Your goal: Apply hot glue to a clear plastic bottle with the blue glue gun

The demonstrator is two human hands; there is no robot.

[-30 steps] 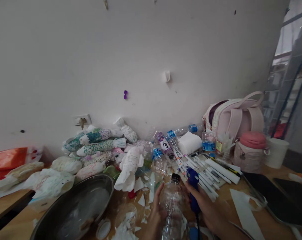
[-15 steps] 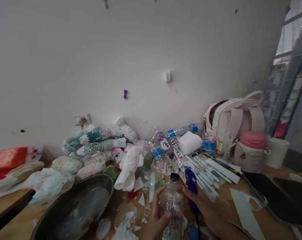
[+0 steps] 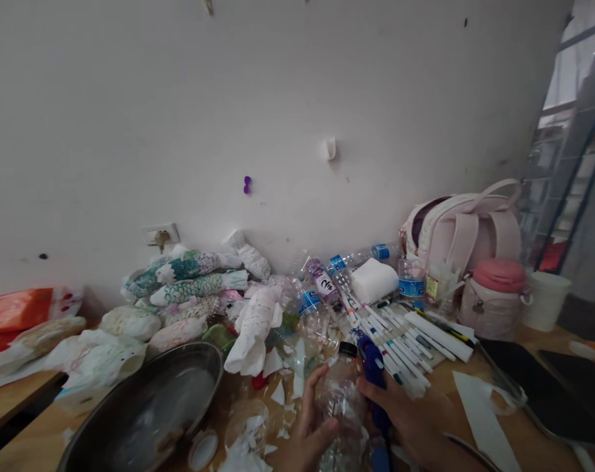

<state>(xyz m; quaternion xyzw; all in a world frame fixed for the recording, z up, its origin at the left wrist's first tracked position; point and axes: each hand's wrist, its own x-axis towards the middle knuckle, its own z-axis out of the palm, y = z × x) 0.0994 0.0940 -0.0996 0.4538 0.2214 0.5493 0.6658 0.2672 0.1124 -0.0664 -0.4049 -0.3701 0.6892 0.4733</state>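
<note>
A clear plastic bottle [image 3: 340, 401] with a black cap [image 3: 347, 349] stands roughly upright, low in the middle of the view. My left hand [image 3: 311, 429] is wrapped around its left side, thumb in front. My right hand [image 3: 400, 413] grips a blue glue gun [image 3: 372, 362] that has a small red light. The gun's upper end is close to the bottle's shoulder and cap; I cannot tell whether it touches. Part of the gun's handle is hidden by my fingers. White paper scraps [image 3: 278, 393] lie left of the bottle.
A dark metal basin [image 3: 213, 367] sits at the left front. Several paper fish [image 3: 199, 288] are piled behind it. Marker pens [image 3: 400, 334], bottles [image 3: 321, 282] and a tissue pack [image 3: 374, 280] lie beyond my hands. A pink backpack [image 3: 474, 229] and a dark phone [image 3: 538, 387] are at right.
The glue gun in my right hand has shifted slightly left, toward the bottle's neck, and leans more. The bottle in my left hand has barely moved.
</note>
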